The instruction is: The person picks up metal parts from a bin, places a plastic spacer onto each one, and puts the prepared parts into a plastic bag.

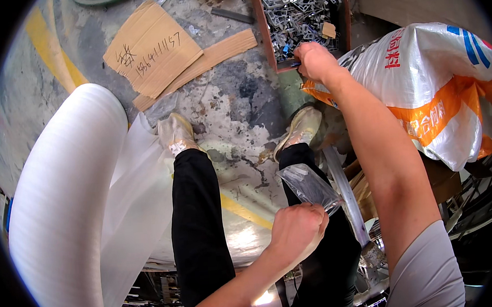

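Observation:
My left hand (298, 227) is closed round the end of a clear plastic bag (309, 187) above my right thigh. The bag looks flat and see-through, and I cannot tell whether anything is inside it. My right hand (317, 62) reaches to the near edge of a reddish-brown bin (262, 33). A heap of small metal clips or brackets (299, 9) fills that bin, with a few blue bits among them. The right fingers are curled down at the bin's near wall, and what they pinch, if anything, is mostly hidden.
A large roll of white foam sheet (63, 204) stands at the left, a loose end trailing. Cardboard pieces (152, 49) lie on the stained floor (237, 109). A white and orange woven sack (422, 92) bulges beside the bin. My shoes are below.

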